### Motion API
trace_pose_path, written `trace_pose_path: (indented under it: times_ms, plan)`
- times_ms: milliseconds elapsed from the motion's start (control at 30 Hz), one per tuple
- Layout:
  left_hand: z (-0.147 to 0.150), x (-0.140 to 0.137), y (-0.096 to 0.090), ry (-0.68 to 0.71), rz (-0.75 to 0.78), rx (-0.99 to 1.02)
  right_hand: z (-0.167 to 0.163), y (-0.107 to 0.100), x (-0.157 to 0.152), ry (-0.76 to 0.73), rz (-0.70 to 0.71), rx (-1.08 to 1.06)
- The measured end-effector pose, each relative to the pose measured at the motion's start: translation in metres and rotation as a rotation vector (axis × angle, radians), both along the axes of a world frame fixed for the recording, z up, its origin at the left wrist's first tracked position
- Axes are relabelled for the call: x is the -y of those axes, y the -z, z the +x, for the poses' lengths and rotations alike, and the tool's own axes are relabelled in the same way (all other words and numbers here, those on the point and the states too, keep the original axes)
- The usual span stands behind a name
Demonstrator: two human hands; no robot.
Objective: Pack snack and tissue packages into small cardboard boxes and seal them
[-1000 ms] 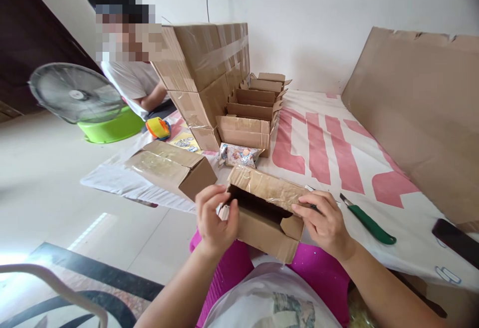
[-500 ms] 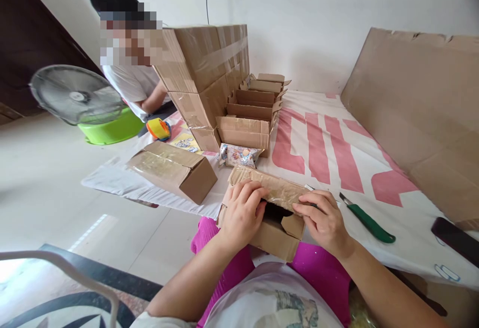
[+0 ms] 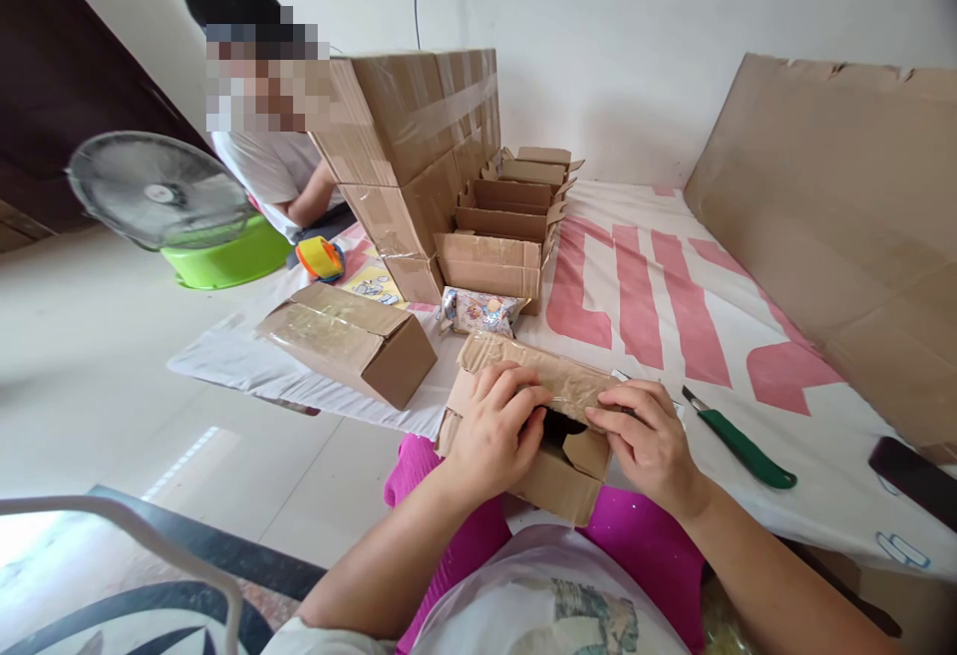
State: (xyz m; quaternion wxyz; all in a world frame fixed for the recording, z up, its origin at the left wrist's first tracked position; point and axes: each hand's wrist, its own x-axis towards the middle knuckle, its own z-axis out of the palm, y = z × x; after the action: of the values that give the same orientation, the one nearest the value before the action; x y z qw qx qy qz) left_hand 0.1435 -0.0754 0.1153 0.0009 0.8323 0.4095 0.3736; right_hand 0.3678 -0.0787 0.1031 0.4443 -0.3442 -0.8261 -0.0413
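A small cardboard box [image 3: 557, 491] is between my hands at the table's front edge, just above my lap. Its taped top flap [image 3: 549, 368] is partly raised, leaving a dark gap along the near side. My left hand [image 3: 497, 426] has its fingers curled over the flap's left part, the thumb by the gap. My right hand [image 3: 650, 441] pinches the flap's right end with thumb and fingers. A small side flap [image 3: 587, 454] sticks up at the box's right corner. The inside is too dark to make out.
A closed taped box [image 3: 348, 341] lies to the left. Beyond are a printed packet [image 3: 482, 311], open boxes [image 3: 489, 264] and a tall box stack [image 3: 408, 117]. A green cutter [image 3: 740, 448] and dark phone [image 3: 916, 481] lie right. A person [image 3: 273, 166] sits near a fan [image 3: 157, 193].
My left hand has slid slightly to the right along the flap. My right hand keeps its grip at the right end. The view has shifted a little.
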Motion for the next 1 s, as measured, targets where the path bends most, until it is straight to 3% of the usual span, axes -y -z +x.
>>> trace_pose_path:
  times_ms: [233, 733, 900, 1000]
  plan:
    - [0.008, -0.006, -0.004, 0.052, 0.070, -0.266, -0.002, -0.001, 0.003, -0.006, 0.004, 0.005]
    - [0.003, 0.001, 0.002, 0.079, 0.072, 0.016, 0.000, 0.001, 0.004, -0.013, 0.021, 0.020]
    - [0.005, 0.009, 0.012, 0.141, 0.027, 0.081, 0.004, 0.003, 0.001, -0.015, 0.021, 0.002]
    - [0.002, 0.010, 0.019, 0.085, 0.013, 0.103, 0.005, 0.005, -0.001, 0.003, 0.011, -0.004]
